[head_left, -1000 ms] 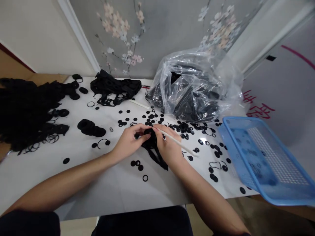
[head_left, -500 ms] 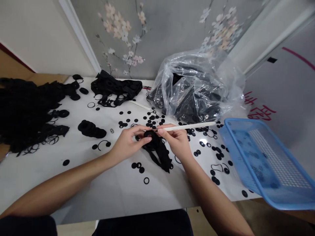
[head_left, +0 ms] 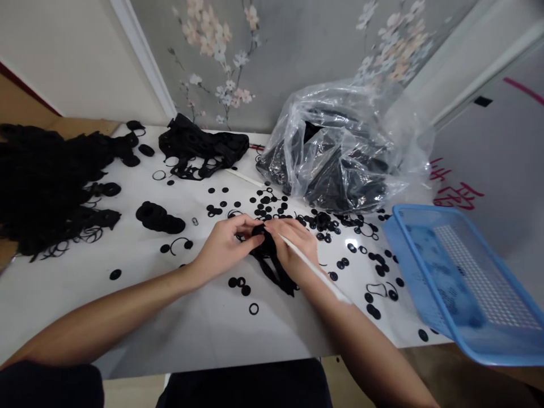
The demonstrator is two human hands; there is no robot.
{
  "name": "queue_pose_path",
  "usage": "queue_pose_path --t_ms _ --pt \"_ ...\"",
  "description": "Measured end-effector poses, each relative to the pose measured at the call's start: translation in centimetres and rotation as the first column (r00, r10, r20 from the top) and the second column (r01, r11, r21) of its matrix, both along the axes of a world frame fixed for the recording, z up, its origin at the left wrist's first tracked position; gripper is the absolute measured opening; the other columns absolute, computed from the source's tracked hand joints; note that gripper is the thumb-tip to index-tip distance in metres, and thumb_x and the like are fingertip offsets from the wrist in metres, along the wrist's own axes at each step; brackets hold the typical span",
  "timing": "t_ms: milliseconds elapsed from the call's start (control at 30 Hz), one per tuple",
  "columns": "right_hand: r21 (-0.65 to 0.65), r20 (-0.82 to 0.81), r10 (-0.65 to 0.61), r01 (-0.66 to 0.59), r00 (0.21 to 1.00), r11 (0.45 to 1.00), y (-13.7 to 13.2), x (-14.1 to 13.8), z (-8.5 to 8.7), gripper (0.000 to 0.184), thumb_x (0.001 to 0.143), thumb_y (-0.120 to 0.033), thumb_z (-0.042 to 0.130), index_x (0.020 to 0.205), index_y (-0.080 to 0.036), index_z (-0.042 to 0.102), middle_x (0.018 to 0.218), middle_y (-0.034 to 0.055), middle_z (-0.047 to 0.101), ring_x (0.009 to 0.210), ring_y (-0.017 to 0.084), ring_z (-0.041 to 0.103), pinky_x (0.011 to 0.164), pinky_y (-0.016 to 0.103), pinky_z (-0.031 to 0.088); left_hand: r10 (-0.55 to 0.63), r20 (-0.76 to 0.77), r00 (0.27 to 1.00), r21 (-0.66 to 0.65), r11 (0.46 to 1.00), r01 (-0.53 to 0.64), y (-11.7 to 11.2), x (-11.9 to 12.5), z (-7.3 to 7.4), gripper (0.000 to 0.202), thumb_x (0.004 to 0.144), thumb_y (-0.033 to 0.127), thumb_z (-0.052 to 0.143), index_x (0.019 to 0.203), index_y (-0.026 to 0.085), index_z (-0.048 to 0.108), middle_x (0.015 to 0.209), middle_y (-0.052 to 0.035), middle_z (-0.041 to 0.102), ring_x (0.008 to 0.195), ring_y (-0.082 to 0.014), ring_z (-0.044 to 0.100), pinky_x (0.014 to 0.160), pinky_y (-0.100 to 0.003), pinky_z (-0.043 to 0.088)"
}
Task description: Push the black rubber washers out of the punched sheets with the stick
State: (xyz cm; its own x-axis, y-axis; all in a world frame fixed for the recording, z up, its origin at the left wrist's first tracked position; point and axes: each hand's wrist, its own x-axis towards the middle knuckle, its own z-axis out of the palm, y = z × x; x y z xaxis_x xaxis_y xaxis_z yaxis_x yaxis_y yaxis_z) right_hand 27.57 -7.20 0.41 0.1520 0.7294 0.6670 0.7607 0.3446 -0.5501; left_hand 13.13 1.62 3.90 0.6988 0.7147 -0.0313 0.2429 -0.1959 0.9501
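Note:
My left hand (head_left: 223,248) and my right hand (head_left: 296,245) meet over the middle of the white table (head_left: 204,328). Both pinch a strip of black rubber sheet (head_left: 272,260) that hangs down between them onto the table. My right hand also grips a thin white stick (head_left: 317,271), which points down and to the right along my forearm. Small black discs and rings (head_left: 272,205) lie scattered just beyond my fingers, and a few more black discs (head_left: 240,283) lie below my left hand.
A clear plastic bag of black material (head_left: 340,153) stands at the back. A blue plastic basket (head_left: 459,277) overhangs the table's right edge. Black punched scrap (head_left: 46,187) is heaped at the left, a stack of black rings (head_left: 159,216) nearby, another black heap (head_left: 202,148) behind.
The white stick in my right hand swung from pointing right and level to pointing down-right along my forearm. My hands closed together on the black strip. The view shifted slightly.

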Motion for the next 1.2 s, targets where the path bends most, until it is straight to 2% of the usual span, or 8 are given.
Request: queue_pose_path --t_ms 167,300,500,633,767,933,1067,1200 --pt "-0.088 0.026 -0.160 0.161 0.987 0.983 0.4 0.9 -0.9 0.028 0.092 -0.013 0.042 0.096 -0.022 0.068 0.094 0.0048 0.074 0.089 0.019 0.066 0.081 0.033 0.054 0.077 0.157 0.985 0.006 0.997 -0.079 -0.5 -0.4 -0.8 0.008 0.078 0.020 0.067 0.085 0.017 0.063 0.088 -0.0035 0.072 0.084 -0.0173 0.069 0.078 -0.030 0.056" --pt "-0.227 -0.155 -0.392 0.354 0.907 0.907 0.3 3.1 -0.3 0.027 0.093 -0.029 0.046 0.085 -0.021 0.070 0.093 0.0043 0.073 0.086 0.021 0.067 0.080 0.034 0.052 0.089 0.300 0.950 0.100 0.987 -0.124 -0.4 -1.0 0.6 0.004 0.081 0.017 0.063 0.083 0.017 0.060 0.095 -0.0054 0.071 0.094 -0.0175 0.067 0.088 -0.031 0.054" --pt "-0.302 -0.400 -0.356 0.245 0.845 0.921 0.0 3.4 1.2 0.022 0.087 -0.038 0.060 0.083 -0.019 0.072 0.089 0.0034 0.073 0.079 0.020 0.067 0.070 0.029 0.051 -0.053 -0.155 0.987 -0.029 0.998 0.049 3.5 -1.9 3.4 0.026 0.075 0.033 0.069 0.095 0.019 0.060 0.096 -0.0066 0.072 0.075 -0.0192 0.069 0.065 -0.030 0.057" --pt "-0.246 -0.465 -0.420 0.342 0.779 0.907 -0.4 4.6 1.3 0.022 0.083 -0.039 0.065 0.082 -0.018 0.072 0.080 0.0038 0.072 0.072 0.019 0.067 0.065 0.030 0.052 0.048 -0.446 0.894 0.232 0.971 0.063 6.0 -3.3 4.1 0.017 0.075 0.031 0.063 0.087 0.020 0.064 0.095 -0.0075 0.071 0.069 -0.0213 0.068 0.057 -0.028 0.053" --pt "-0.092 -0.521 -0.433 0.456 0.736 0.885 -0.8 6.1 1.6 0.019 0.082 -0.036 0.067 0.088 -0.019 0.072 0.085 0.0049 0.073 0.078 0.019 0.068 0.076 0.036 0.054 0.083 -0.407 0.909 0.214 0.977 0.006 6.0 -4.0 5.0 0.031 0.078 0.031 0.060 0.108 0.024 0.062 0.108 -0.0062 0.067 0.071 -0.0206 0.070 0.056 -0.027 0.053" --pt "-0.067 -0.533 -0.063 0.032 0.844 0.997 -1.1 3.7 2.6 0.007 0.082 -0.026 0.069 0.088 -0.025 0.073 0.117 0.0046 0.068 0.118 0.025 0.058 0.103 0.050 0.043 0.069 -0.062 0.996 0.078 0.995 -0.064 3.8 -3.0 6.3 0.029 0.078 0.036 0.067 0.103 0.022 0.064 0.109 -0.0056 0.065 0.079 -0.0183 0.071 0.070 -0.027 0.059" --pt "-0.120 -0.527 0.173 -0.274 0.832 0.954 -1.2 0.4 2.9 0.010 0.082 -0.024 0.069 0.090 -0.028 0.073 0.137 0.0026 0.056 0.133 0.026 0.045 0.106 0.049 0.043 0.058 -0.052 0.997 0.025 0.998 -0.057 2.2 -2.5 6.3 0.030 0.075 0.037 0.072 0.100 0.022 0.066 0.096 -0.0030 0.068 0.072 -0.0165 0.069 0.060 -0.023 0.058" --pt "-0.131 -0.626 0.228 -0.389 0.746 0.912 -1.2 -0.9 2.7 0.010 0.082 -0.026 0.069 0.091 -0.028 0.073 0.119 0.0033 0.068 0.119 0.024 0.059 0.100 0.044 0.049 0.024 -0.079 0.997 -0.048 0.998 -0.027 1.7 -2.3 6.1 0.031 0.075 0.039 0.072 0.101 0.022 0.067 0.093 -0.0041 0.070 0.062 -0.0136 0.066 0.044 -0.018 0.049"
